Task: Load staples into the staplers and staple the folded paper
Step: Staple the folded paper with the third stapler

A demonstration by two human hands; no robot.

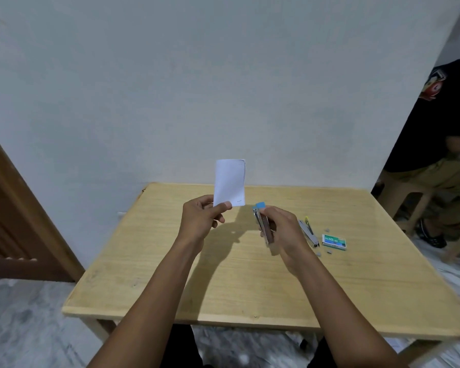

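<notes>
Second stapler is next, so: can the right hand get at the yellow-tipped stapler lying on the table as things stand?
Probably reachable, but not graspable yet. The yellow-tipped stapler lies just right of the right hand with nothing between, but that hand's grip is full with the blue stapler.

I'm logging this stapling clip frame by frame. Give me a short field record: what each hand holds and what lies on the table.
left hand: pinches the folded paper at its lower corner, upright above the table
right hand: grips the blue stapler, just right of the paper
on table, right side: yellow-tipped stapler, green staple box, loose staple strips
</notes>
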